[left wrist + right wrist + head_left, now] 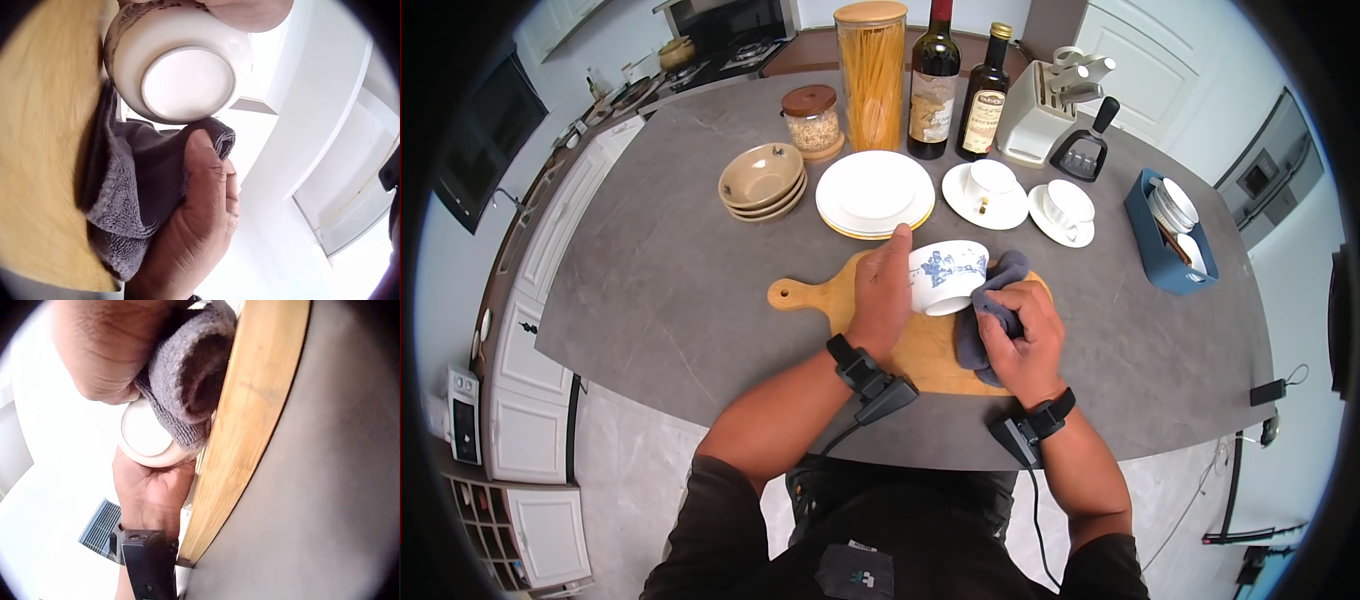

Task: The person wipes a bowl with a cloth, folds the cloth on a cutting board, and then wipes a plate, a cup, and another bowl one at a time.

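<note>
A white bowl with a blue floral pattern is tipped on its side over the wooden cutting board. My left hand grips the bowl from the left; part of that grip is hidden behind it. In the left wrist view the bowl's round foot faces the camera. My right hand holds a bunched dark grey cloth, pinched between thumb and fingers. The upper fold of the cloth meets the bowl's side, while its lower part hangs onto the board.
Beyond the board stand white plates, stacked brown bowls and two white cups on saucers. Farther back are a pasta jar, two bottles and a knife block. A blue bin with dishes is at right.
</note>
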A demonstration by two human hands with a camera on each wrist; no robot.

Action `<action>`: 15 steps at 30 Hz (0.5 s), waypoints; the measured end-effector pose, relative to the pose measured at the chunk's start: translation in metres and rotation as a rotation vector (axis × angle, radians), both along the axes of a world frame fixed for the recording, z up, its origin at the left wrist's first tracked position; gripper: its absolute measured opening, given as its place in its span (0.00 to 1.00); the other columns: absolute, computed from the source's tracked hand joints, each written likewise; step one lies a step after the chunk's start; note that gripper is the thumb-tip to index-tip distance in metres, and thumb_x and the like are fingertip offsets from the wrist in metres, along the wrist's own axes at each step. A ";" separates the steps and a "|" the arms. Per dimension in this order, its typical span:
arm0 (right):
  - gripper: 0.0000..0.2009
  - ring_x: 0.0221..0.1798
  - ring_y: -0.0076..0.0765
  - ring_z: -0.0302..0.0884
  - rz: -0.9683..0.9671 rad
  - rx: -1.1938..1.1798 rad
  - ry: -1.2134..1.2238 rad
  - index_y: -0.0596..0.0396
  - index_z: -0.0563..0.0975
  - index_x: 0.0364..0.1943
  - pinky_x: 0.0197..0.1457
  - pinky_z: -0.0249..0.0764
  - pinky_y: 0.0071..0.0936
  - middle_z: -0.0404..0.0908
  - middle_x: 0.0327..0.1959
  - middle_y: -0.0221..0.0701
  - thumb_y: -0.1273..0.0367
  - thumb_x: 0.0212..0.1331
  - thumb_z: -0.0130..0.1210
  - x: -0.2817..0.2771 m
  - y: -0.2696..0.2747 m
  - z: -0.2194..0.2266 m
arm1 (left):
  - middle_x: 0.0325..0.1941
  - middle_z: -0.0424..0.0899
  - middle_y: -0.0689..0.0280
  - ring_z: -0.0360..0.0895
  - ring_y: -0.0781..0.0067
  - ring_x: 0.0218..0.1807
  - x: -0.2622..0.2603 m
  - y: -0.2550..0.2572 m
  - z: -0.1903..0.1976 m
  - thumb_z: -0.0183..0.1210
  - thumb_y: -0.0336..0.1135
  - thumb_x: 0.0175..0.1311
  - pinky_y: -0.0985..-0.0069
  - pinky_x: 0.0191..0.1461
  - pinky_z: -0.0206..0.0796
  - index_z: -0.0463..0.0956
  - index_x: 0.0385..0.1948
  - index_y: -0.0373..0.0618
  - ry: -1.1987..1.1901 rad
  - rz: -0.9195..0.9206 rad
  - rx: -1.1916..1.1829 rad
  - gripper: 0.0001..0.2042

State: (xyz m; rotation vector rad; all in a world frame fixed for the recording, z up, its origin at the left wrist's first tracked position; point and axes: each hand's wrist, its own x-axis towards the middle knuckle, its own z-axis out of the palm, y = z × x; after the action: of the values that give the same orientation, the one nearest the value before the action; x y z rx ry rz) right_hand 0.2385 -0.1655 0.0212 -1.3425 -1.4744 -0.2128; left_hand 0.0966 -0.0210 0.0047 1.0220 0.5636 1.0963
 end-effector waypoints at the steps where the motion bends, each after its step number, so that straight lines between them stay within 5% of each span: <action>1: 0.12 0.42 0.45 0.85 -0.004 -0.029 0.037 0.58 0.86 0.42 0.44 0.81 0.37 0.86 0.39 0.39 0.80 0.52 0.71 0.001 0.001 -0.001 | 0.26 0.69 0.80 0.63 0.90 0.32 -0.001 0.002 -0.002 0.53 0.49 0.88 0.79 0.35 0.59 0.71 0.23 0.49 0.012 -0.002 0.010 0.25; 9: 0.13 0.38 0.48 0.83 0.136 0.033 -0.135 0.57 0.86 0.41 0.41 0.79 0.38 0.85 0.38 0.38 0.79 0.48 0.72 -0.014 0.000 0.012 | 0.25 0.67 0.80 0.60 0.89 0.31 0.000 -0.004 -0.001 0.53 0.47 0.88 0.76 0.33 0.55 0.67 0.22 0.49 0.069 -0.047 0.093 0.25; 15: 0.08 0.42 0.43 0.84 -0.093 0.012 0.164 0.59 0.84 0.41 0.50 0.79 0.35 0.86 0.41 0.39 0.79 0.59 0.69 0.001 0.004 -0.001 | 0.24 0.66 0.80 0.58 0.89 0.31 -0.002 -0.005 -0.002 0.53 0.46 0.88 0.76 0.32 0.54 0.66 0.22 0.47 0.061 -0.020 0.115 0.25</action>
State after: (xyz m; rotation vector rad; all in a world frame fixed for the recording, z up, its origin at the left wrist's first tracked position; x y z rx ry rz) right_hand 0.2392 -0.1611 0.0203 -1.3866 -1.2734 -0.1672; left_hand 0.0951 -0.0255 0.0025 1.1618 0.5428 1.0929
